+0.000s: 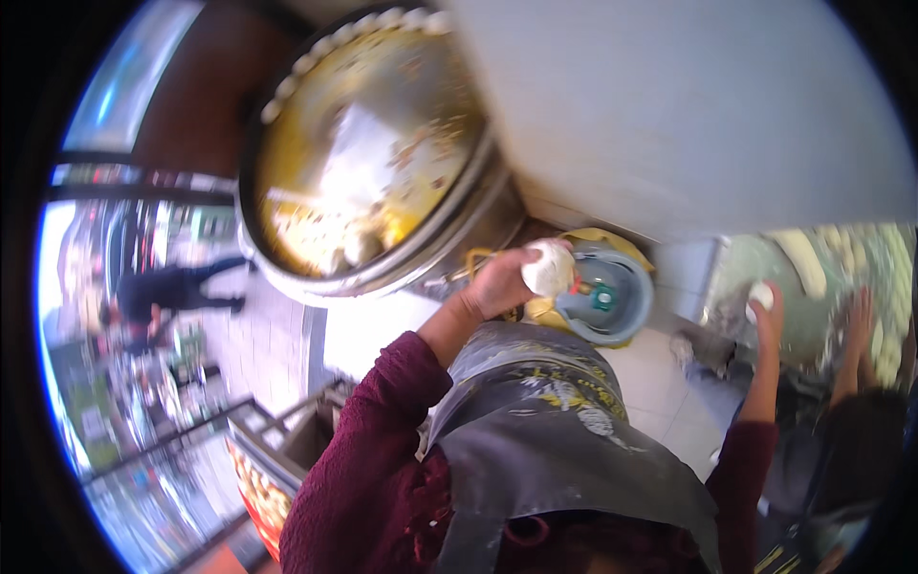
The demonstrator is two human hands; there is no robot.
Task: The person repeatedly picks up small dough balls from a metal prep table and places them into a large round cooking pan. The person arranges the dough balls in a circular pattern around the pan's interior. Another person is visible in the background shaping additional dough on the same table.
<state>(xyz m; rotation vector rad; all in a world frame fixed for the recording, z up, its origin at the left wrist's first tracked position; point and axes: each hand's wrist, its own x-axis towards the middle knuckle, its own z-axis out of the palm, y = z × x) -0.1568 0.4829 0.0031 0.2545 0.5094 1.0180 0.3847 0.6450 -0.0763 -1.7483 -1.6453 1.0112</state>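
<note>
My left hand (498, 281) grips a white ball of dough (546, 269) in the middle of the view, beside the outer wall of a large round metal pan (495, 194). Oil, with browned crumbs floating in it, fills the pan. White dough balls (323, 47) line its far rim, and more pale balls (362, 247) lie at the near edge. Far to the right, my right hand (769, 319) has another small white dough ball (759, 298) in its fingers. It is over a floury work table (724, 287), close to a long roll of dough (800, 262).
Below my left hand stands a gas cylinder (638, 301) with a green regulator (602, 296). A co-worker's hands (858, 323) are at the table among dough pieces (889, 308). A pale panel (681, 107) rises beyond the pan. At left, a person (172, 287) is outside near a display case (265, 466).
</note>
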